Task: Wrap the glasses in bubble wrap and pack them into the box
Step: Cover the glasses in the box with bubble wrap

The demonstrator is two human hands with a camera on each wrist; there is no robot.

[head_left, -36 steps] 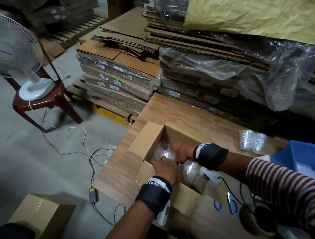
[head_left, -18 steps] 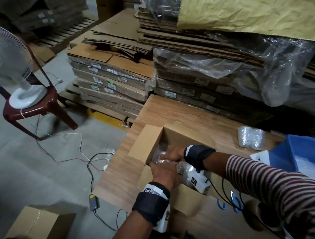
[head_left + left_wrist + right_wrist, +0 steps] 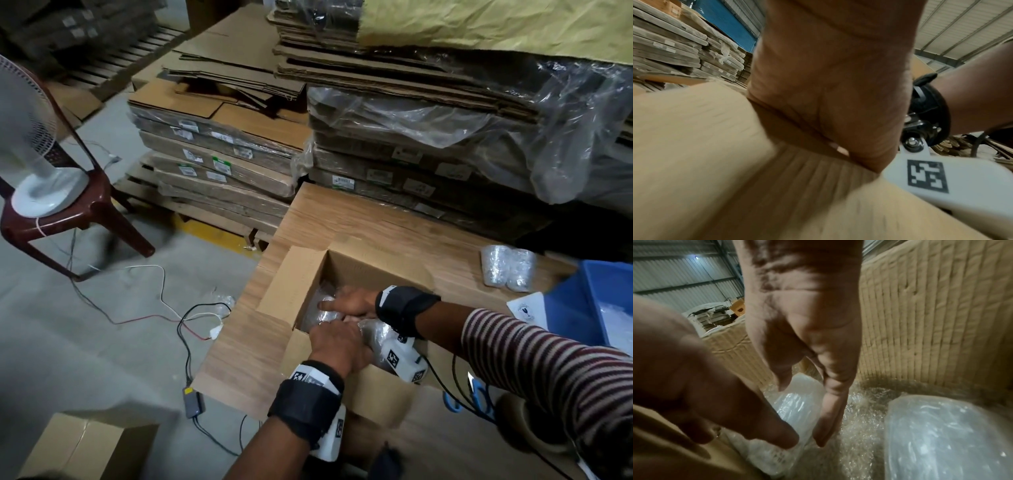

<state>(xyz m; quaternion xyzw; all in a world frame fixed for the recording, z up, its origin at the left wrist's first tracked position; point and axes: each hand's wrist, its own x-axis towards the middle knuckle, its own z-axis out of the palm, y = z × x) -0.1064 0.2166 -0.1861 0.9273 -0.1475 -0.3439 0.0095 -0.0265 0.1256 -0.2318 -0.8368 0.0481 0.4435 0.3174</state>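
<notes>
My right hand (image 3: pixel 349 303) lies flat, fingers straight, on a wrapped glass (image 3: pixel 795 410) in the box (image 3: pixel 298 284); left hand (image 3: pixel 337 344), grip hidden, has shifted alongside.

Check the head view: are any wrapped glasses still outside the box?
Yes, two wrapped glasses lie on the table beside the box.

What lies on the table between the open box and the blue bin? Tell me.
In the head view, two wrapped glasses lie on the table between the box and the blue bin.
</notes>
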